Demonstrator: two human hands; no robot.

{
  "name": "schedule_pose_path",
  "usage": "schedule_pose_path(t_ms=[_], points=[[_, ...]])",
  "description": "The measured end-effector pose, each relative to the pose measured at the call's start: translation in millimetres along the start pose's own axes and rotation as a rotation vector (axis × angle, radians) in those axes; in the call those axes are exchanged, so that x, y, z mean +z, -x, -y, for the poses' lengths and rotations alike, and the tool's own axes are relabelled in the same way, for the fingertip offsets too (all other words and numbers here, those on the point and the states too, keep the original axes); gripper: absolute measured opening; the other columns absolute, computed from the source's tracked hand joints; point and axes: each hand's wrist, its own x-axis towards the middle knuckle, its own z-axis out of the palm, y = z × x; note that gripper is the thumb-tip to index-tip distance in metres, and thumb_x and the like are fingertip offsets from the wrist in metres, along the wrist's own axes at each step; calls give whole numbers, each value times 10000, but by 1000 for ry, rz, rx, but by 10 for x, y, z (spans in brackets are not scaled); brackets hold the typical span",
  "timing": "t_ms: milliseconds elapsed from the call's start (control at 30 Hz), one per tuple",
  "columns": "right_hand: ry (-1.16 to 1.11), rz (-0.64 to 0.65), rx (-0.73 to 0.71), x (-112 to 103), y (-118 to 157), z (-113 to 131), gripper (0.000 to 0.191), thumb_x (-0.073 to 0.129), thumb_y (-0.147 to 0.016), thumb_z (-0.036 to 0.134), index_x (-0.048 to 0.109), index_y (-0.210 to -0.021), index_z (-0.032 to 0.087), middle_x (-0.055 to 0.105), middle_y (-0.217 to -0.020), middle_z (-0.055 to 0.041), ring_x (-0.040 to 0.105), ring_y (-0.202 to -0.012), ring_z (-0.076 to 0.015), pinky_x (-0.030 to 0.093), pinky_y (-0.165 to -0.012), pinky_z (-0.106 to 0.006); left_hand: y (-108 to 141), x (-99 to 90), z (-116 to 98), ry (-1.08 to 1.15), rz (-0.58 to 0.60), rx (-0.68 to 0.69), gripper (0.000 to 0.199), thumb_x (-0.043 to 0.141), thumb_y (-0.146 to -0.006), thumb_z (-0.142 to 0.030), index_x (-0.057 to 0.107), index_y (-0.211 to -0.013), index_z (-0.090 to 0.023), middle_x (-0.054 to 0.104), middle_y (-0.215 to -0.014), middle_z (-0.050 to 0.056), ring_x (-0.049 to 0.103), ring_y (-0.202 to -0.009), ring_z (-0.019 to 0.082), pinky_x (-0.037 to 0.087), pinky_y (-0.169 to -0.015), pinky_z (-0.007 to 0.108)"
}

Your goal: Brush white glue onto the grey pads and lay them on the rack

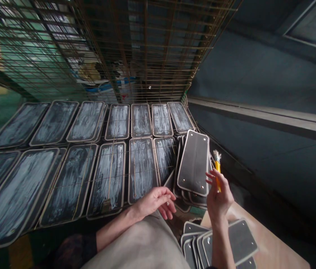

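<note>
My right hand [221,192] is closed around the yellow handle of a paintbrush [217,164], its pale bristles pointing up and away from me. Just left of it, a dark grey panel [194,162] with rounded corners, a light edge and a small shiny stud near each corner lies tilted on top of a stack. My left hand [162,201] is empty, with loosely bent fingers spread a little, just below the stack's near left side. Panels streaked with a whitish coating, such as this coated panel [143,168], lie in two rows on a wire rack.
More uncoated panels [242,239] are piled on a wooden board [275,243] at the lower right, partly behind my right forearm. Wire grids [158,48] rise beyond the rows. A dark wall [264,86] with a ledge [259,116] runs along the right.
</note>
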Motion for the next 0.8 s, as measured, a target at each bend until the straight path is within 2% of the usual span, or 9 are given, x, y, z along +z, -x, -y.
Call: schedule_pose_path(t_ms=[133, 267, 367, 467, 567, 633, 767, 800], points=[[5, -7, -11, -8, -6, 7, 317, 457, -942, 173, 539, -1242, 236, 633, -1074, -71, 661, -915, -201, 599, -737, -378, -33, -5, 64, -7, -18, 21, 324, 596, -842, -394, 555, -985, -106, 686, -897, 141, 688, -718, 204, 515, -595, 290], [-9, -10, -19, -11, -6, 12, 317, 461, -939, 168, 546, -1238, 232, 631, -1076, -73, 664, -910, -200, 600, -726, -369, -40, -6, 87, -109, -100, 27, 303, 664, -782, -350, 604, -943, -100, 703, -895, 136, 687, -766, 205, 525, -682, 315], [-16, -9, -9, -16, -7, 12, 311, 470, -938, 181, 554, -1234, 230, 637, -1080, -76, 667, -912, -206, 596, -744, -381, 8, 20, 67, -361, -140, 27, 258, 720, -725, -311, 659, -890, -122, 720, -836, 87, 678, -791, 194, 509, -730, 288], [-40, -18, 12, -37, -28, 22, 316, 472, -941, 218, 544, -1249, 229, 657, -1062, -76, 676, -899, -216, 593, -753, -399, 72, 66, 13, -718, -125, 108, 128, 607, -812, -246, 696, -820, -155, 704, -762, 38, 652, -715, 158, 486, -694, 254], [-85, -22, 55, -76, -79, 38, 324, 475, -943, 259, 531, -1259, 223, 671, -1038, -77, 679, -897, -222, 591, -754, -407, 124, 115, -65, -952, -49, 278, 335, 476, -813, -66, 695, -1024, -208, 693, -1002, 39, 639, -881, 146, 464, -805, 240], [-105, -21, 110, -104, -128, 39, 325, 478, -944, 286, 531, -1257, 214, 681, -1003, -75, 687, -857, -216, 590, -753, -411, 150, 141, -112, -1013, -29, 314, 429, 478, -786, -32, 668, -1111, -239, 668, -1105, 34, 625, -966, 152, 450, -858, 242], [-159, -47, 194, -159, -255, -6, 319, 498, -936, 336, 552, -1218, 196, 691, -914, -68, 694, -782, -217, 595, -698, -397, 147, 157, -155, -969, -94, 179, 193, 552, -834, -202, 713, -939, -210, 708, -812, 18, 651, -750, 150, 482, -719, 239], [-178, -46, 195, -172, -294, -26, 316, 504, -933, 344, 556, -1207, 196, 691, -910, -67, 694, -784, -220, 595, -687, -392, 123, 152, -154, -929, -125, 173, 168, 567, -833, -239, 709, -915, -203, 699, -789, 16, 644, -720, 145, 482, -686, 232]])
